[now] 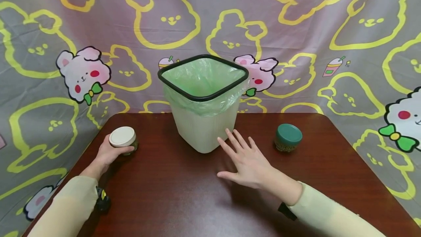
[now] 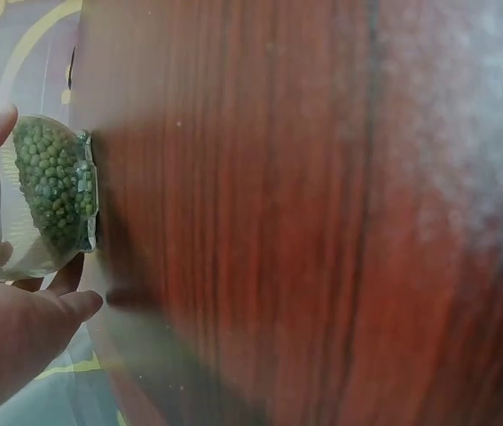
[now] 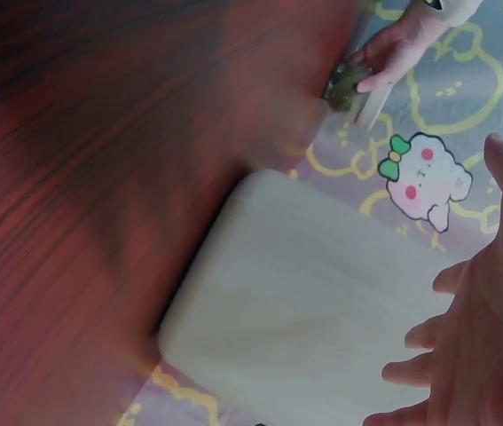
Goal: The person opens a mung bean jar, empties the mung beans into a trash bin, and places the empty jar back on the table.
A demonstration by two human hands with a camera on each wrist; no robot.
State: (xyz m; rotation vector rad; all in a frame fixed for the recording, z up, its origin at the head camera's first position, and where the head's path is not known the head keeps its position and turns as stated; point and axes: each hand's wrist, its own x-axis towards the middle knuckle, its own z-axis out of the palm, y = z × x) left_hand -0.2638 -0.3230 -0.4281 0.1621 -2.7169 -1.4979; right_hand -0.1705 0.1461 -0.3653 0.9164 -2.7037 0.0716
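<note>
My left hand [image 1: 107, 153] grips a glass jar with a white lid [image 1: 122, 136] at the left side of the table. Green beans [image 2: 54, 182] fill part of that jar in the left wrist view; whether its base touches the tabletop I cannot tell. My right hand [image 1: 248, 164] hovers over the table with its fingers spread, holding nothing. Just beyond those fingers stands a pale trash bin [image 1: 204, 131], lined with a light green bag [image 1: 197, 78] under a black rim. Right of the bin sits a second jar with a dark green lid [image 1: 288, 134].
All of it stands on a dark reddish-brown wooden table [image 1: 171, 193]. A cartoon-printed curtain [image 1: 296, 43] hangs behind the table and along both sides. The bin is tall and stands near the back edge.
</note>
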